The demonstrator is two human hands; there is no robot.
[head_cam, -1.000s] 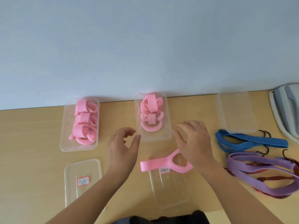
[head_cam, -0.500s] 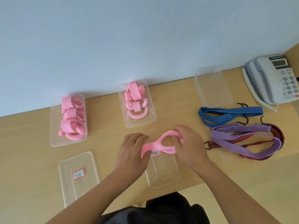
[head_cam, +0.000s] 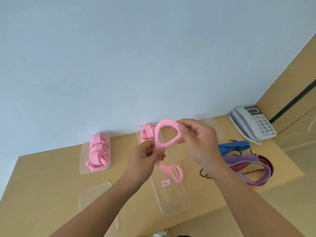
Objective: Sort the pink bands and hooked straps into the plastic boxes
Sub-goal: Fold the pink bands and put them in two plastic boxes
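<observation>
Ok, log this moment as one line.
left hand: grips pink band middle | right hand: pinches upper loop | hooked straps: on table, unboxed

- Two hands (head_cam: 145, 156) (head_cam: 200, 142) are holding one pink band (head_cam: 157, 135).
- Three clear boxes (head_cam: 94, 170) (head_cam: 138, 134) (head_cam: 212, 119) and two lids (head_cam: 95, 194) (head_cam: 172, 200) are lying out.
- Three hooked straps (head_cam: 236, 145) (head_cam: 239, 159) (head_cam: 266, 164) and one telephone (head_cam: 253, 124) are lying rightward.

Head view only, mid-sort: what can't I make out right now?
Head view:
Middle clear plastic box: mostly behind the left hand and the pink looped band it grips; contents uncountable.
Far clear plastic box: largely behind the right hand pinching that band.
Red-bordered label on the clear flat lid: writing too small.
Near-left clear lid: partly covered by the left forearm.
</observation>
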